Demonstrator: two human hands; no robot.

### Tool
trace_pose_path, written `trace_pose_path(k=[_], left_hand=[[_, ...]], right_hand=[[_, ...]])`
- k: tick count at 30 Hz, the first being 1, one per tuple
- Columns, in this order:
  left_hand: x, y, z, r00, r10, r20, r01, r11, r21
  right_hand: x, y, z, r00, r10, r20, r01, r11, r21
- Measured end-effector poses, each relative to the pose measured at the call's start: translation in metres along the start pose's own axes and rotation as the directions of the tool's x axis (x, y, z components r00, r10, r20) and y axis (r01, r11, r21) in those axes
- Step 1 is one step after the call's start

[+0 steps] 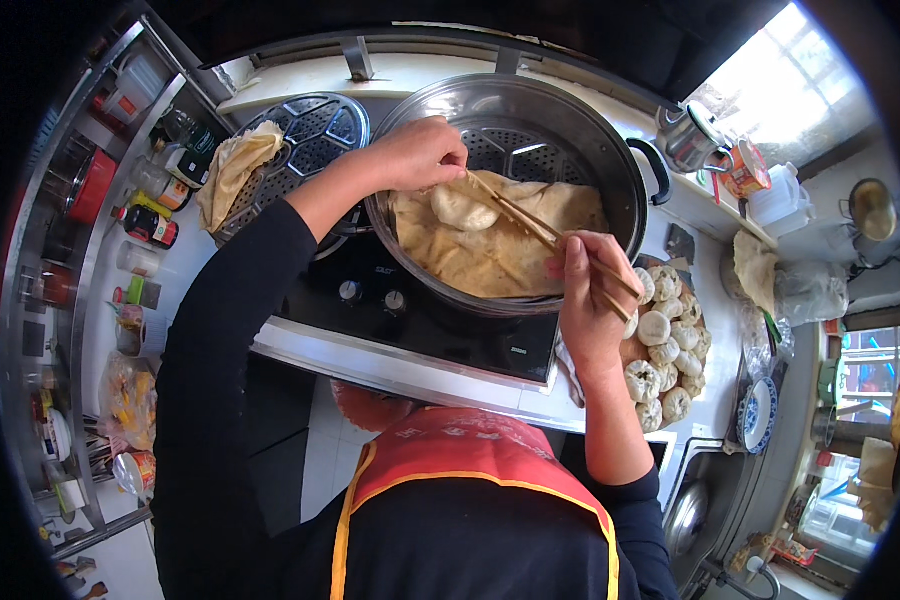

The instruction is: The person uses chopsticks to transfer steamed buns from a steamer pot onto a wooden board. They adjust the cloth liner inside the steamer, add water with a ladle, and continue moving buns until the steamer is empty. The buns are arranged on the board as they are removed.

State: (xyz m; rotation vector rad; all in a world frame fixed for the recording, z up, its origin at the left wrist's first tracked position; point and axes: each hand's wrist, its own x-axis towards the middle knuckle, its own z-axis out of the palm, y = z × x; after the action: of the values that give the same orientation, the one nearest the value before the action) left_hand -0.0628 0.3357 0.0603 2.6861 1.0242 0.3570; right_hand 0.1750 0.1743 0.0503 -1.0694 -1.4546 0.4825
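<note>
My right hand (pixel 596 292) grips a pair of wooden chopsticks (pixel 525 217), which slant up and left over a large steel steamer pot (pixel 630 225). Their tips reach a tan steamer cloth (pixel 487 262) spread over a perforated steamer rack (pixel 525 154). One white steamed bun (pixel 463 210) sits on the cloth at the pot's left. My left hand (pixel 424 154) is at the pot's left side, just above the bun, its fingers pinching what looks like the raised edge of the cloth. The fingertips partly cover that spot.
Several pleated buns (pixel 664 334) are heaped on a round board right of the black stove (pixel 420 330). Behind my left forearm lies another perforated rack (pixel 311 127) with a crumpled cloth (pixel 240 176). A steel kettle (pixel 690 139) stands back right; bottles (pixel 148 226) line the left; a sink (pixel 705 495) lies lower right.
</note>
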Motion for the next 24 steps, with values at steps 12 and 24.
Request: trace_pose_path(k=[12,24], left_hand=[[0.017,-0.034,0.007,0.988,-0.134,0.076,0.147,0.970,-0.193],[0.016,-0.033,0.010,0.973,-0.198,0.120,0.225,0.930,-0.291]], right_hand=[[0.028,0.015,0.011,0.998,-0.051,0.044,0.051,0.999,0.004],[0.034,-0.008,0.001,0.979,-0.134,0.152,0.137,0.991,-0.005]])
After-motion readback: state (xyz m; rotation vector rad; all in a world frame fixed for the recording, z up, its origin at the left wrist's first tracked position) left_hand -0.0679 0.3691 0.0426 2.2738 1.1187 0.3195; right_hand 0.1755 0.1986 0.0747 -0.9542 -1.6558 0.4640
